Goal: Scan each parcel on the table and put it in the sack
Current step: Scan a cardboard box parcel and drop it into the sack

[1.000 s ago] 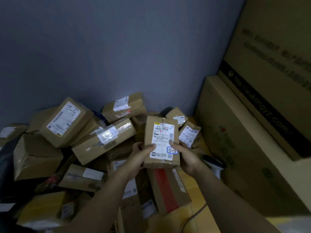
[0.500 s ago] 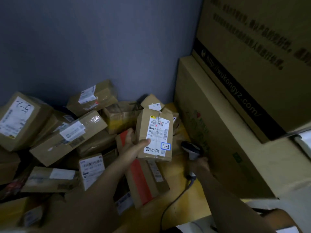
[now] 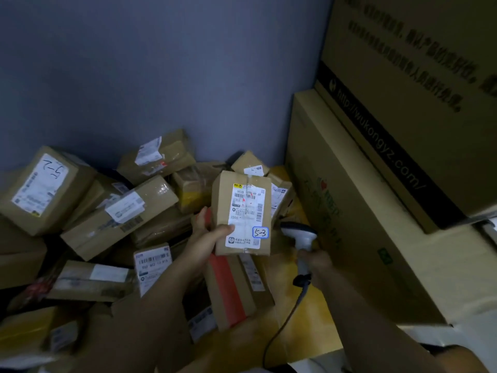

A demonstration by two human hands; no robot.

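Holding one parcel [image 3: 223, 211] upright above the heap, the left hand [image 3: 208, 235] grips its lower left edge: thumb across the front face, touching the left margin of the label [image 3: 247, 215], fingers behind. The label faces the camera, with barcodes near its top and down its right side and "5-3" handwritten in a blue box at lower right. The right hand [image 3: 316, 262] is wrapped round the handle of the scanner [image 3: 300, 235], just right of and below the parcel. Its cable [image 3: 279, 327] trails over the yellow table [image 3: 304, 340] toward the near edge. I cannot tell whether the scanner rests on the table or is lifted. Judgement: the step in hand is scanning this parcel, and it is not yet done. To do it well, raise the scanner head, square its window to the label and aim at the top barcode. Keep the thumb off the printed codes and hold the parcel steady. The light is dim, so scanning from close in probably helps. Other parcels [image 3: 118, 214] lie heaped at left against the wall. Large cartons [image 3: 357, 211] crowd the right side, so room for the right arm looks tight. The sack is not in view.
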